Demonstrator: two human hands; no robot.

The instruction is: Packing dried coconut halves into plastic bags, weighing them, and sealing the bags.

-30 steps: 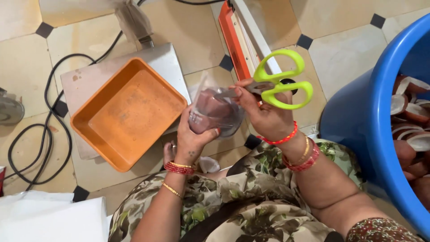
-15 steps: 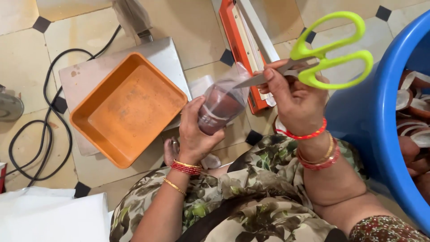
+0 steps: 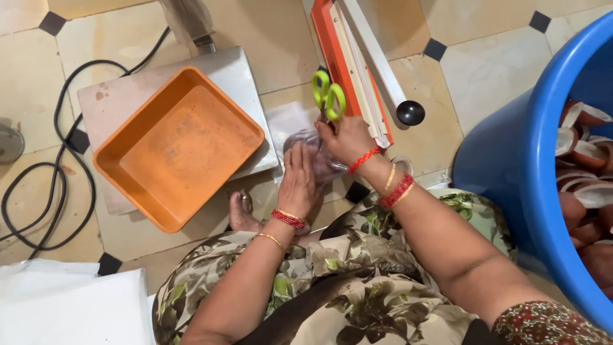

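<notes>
My left hand [image 3: 299, 180] grips a clear plastic bag [image 3: 317, 156] with dark reddish contents, held low over the tiled floor. My right hand [image 3: 346, 137] holds scissors with lime-green handles [image 3: 327, 94] and also rests against the top of the bag; the blades are hidden behind my fingers. Both wrists carry red and gold bangles. A bare foot [image 3: 241, 212] shows just below the bag.
An orange square tray [image 3: 177, 144] sits on a grey weighing platform [image 3: 239, 70] to the left. An orange heat sealer with a black knob [image 3: 357, 64] lies beyond. A big blue tub [image 3: 511, 160] of clay cups stands right. Black cable [image 3: 57, 172] loops left; white sheet [image 3: 70, 306] lower left.
My right hand has dropped from the raised position on the right and brought the scissors down to the bag. The bag and left hand have sunk lower, toward the floor.
</notes>
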